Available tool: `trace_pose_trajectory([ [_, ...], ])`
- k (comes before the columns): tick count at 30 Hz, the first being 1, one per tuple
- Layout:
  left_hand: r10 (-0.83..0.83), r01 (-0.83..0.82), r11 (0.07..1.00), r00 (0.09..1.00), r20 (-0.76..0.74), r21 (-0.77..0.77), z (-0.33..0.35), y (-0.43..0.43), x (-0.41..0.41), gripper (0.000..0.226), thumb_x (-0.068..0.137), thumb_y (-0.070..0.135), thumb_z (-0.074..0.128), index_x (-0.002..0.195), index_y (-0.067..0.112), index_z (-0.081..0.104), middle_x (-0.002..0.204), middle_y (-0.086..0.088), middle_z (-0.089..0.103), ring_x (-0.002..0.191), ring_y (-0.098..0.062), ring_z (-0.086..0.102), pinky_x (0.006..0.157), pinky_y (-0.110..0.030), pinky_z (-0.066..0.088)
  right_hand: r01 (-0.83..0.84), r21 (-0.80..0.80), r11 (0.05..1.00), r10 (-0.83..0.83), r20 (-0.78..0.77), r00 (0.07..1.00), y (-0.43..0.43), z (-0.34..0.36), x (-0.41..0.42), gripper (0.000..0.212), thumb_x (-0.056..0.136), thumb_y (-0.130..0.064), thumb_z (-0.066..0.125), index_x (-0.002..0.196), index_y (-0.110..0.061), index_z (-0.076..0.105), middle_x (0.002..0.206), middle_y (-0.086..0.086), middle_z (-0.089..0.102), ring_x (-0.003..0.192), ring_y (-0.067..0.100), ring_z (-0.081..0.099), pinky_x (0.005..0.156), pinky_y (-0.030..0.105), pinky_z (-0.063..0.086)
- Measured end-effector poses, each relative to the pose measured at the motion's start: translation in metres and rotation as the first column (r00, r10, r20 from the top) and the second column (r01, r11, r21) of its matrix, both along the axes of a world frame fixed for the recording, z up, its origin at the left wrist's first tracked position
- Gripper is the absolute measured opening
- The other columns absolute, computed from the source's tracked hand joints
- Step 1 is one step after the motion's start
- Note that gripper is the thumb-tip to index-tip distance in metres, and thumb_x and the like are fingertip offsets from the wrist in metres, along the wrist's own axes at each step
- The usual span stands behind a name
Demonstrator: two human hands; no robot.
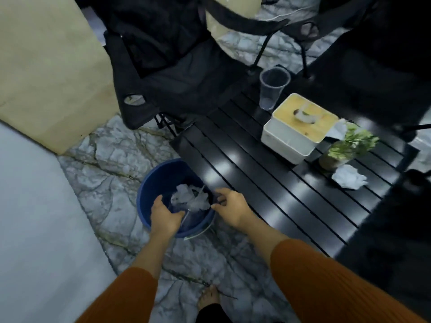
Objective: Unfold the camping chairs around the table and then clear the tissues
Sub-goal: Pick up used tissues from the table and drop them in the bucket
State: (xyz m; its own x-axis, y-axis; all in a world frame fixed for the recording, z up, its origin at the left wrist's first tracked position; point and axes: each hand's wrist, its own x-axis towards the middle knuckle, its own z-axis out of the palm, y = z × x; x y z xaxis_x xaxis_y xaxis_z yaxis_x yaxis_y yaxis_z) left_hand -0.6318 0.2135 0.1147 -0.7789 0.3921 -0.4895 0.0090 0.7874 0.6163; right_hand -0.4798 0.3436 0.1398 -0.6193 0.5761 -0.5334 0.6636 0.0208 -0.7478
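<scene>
Crumpled white tissues [190,198] lie inside a blue bucket [151,185] on the floor beside the black slatted table [268,183]. My left hand [164,216] hovers over the bucket's near rim, fingers curled apart, holding nothing. My right hand [231,206] is over the bucket's right rim, fingers loosely spread and empty. Another crumpled tissue [349,177] rests on the table at the right, and a further tissue [339,129] lies behind the tissue box [296,129]. An unfolded black camping chair [177,66] stands behind the table, and a second one [373,66] at the far right.
On the table stand a clear plastic cup [272,87] and a small potted plant [345,148]. A beige panel [46,66] and a pale surface [35,229] border the marble floor [109,164] on the left. My bare foot [208,297] is below.
</scene>
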Motion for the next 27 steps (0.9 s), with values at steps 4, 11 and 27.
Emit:
trace_pose_trajectory([
  [4, -0.118, 0.119, 0.992, 0.992, -0.04, 0.049, 0.048, 0.035, 0.035, 0.084, 0.085, 0.013, 0.072, 0.152, 0.012, 0.021, 0.157, -0.012, 0.027, 0.14, -0.032, 0.034, 0.111, -0.045, 0.036, 0.088, 0.064, 0.994, -0.086, -0.034, 0.996, 0.025, 0.04, 0.051, 0.049, 0.092, -0.02, 0.063, 0.138, -0.015, 0.049, 0.126, 0.011, 0.059, 0.103, 0.02, 0.059, 0.086, 0.023, 0.047],
  [11, -0.373, 0.401, 0.901, 0.911, -0.179, 0.164, 0.112, 0.123, 0.135, 0.071, 0.088, 0.016, 0.068, 0.148, 0.016, 0.031, 0.154, -0.007, 0.033, 0.14, -0.026, 0.035, 0.116, -0.039, 0.032, 0.389, 0.24, 0.889, -0.4, -0.003, 0.917, 0.082, 0.082, 0.174, 0.045, 0.092, -0.019, 0.059, 0.136, -0.015, 0.05, 0.134, 0.011, 0.058, 0.12, 0.028, 0.057, 0.098, 0.039, 0.049],
  [27, -0.738, 0.842, 0.443, 0.537, -0.409, 0.308, 0.097, 0.35, 0.225, 0.043, 0.087, 0.011, 0.061, 0.13, 0.012, 0.054, 0.138, -0.004, 0.052, 0.132, -0.019, 0.044, 0.112, -0.033, 0.034, 0.61, 0.357, 0.708, -0.681, 0.117, 0.723, 0.169, 0.013, 0.222, 0.048, 0.089, -0.007, 0.056, 0.135, -0.017, 0.049, 0.141, 0.008, 0.044, 0.128, 0.03, 0.042, 0.096, 0.045, 0.047],
])
